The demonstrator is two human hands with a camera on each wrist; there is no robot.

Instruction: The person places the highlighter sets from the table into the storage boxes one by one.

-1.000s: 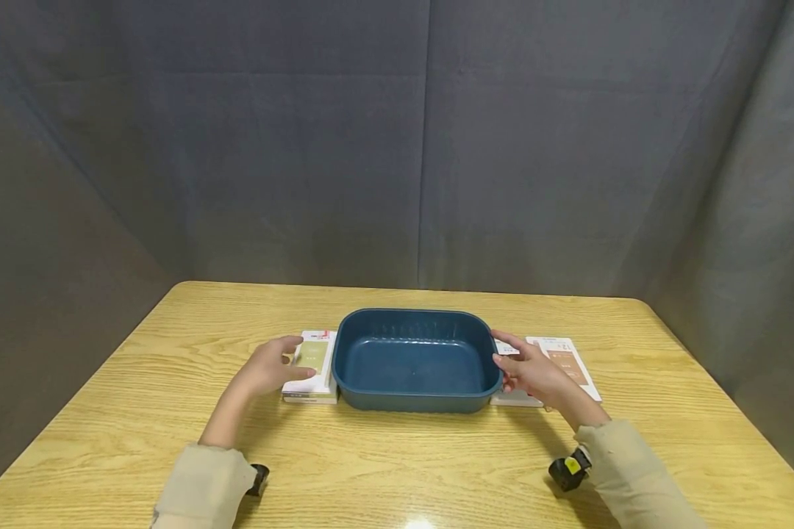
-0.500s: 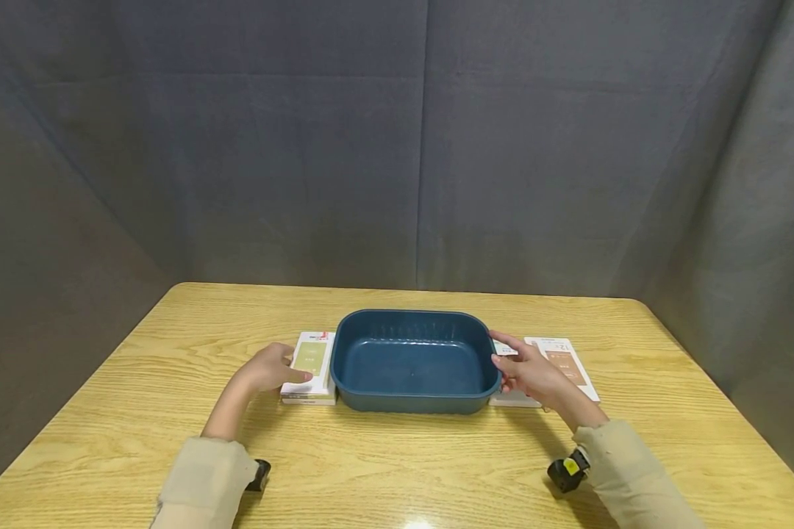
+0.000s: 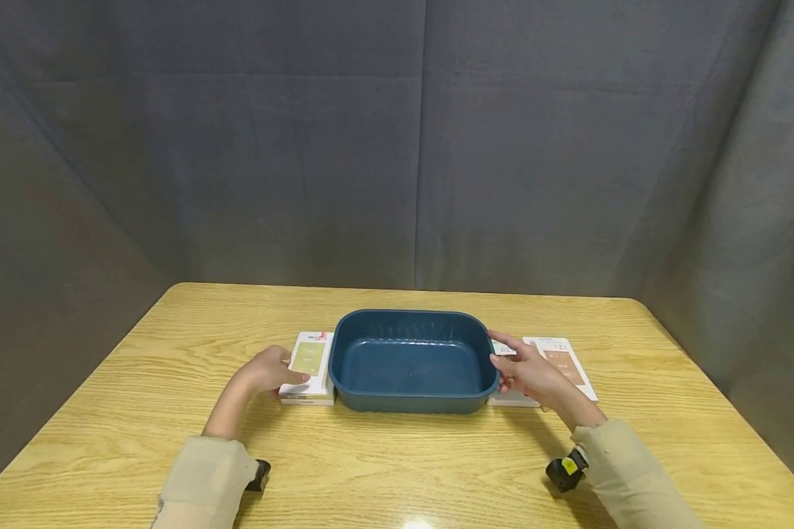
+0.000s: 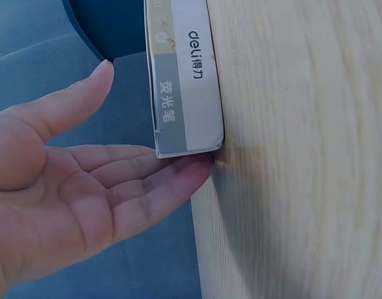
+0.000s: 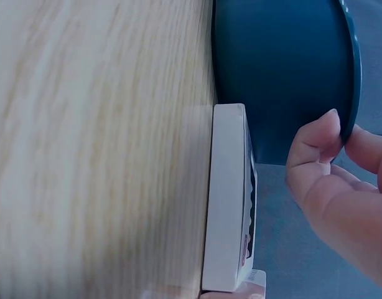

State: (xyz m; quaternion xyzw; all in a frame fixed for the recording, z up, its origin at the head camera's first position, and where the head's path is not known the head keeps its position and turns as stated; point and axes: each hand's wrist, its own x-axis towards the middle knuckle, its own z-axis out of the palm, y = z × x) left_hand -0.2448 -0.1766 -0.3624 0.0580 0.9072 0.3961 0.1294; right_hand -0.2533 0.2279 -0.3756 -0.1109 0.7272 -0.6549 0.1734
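Note:
A deep blue rectangular plastic bin point(image 3: 413, 402) stands mid-table. My right hand point(image 3: 532, 373) holds its right rim; in the right wrist view, the thumb and curled fingers point(image 5: 315, 134) pinch the rim from both sides. To the bin's left lies a white and green highlighter box point(image 3: 306, 367), printed "deli" on its side in the left wrist view. My left hand point(image 3: 267, 369) is at this box's left side. Its extended fingers point(image 4: 147, 193) reach the bottom corner of the box, while the thumb point(image 4: 79, 103) stands apart from it.
Right of the bin lies a white box point(image 3: 512, 399), partly hidden under the right hand. Beyond it is a flat white pack point(image 3: 565, 367) with a brown panel. The wooden table point(image 3: 397, 463) has dark grey curtains point(image 3: 291, 184) behind and at both sides.
My left hand has drawn back slightly and lowered, its fingers going from over the box's left edge down beside it. The right hand keeps its hold on the rim.

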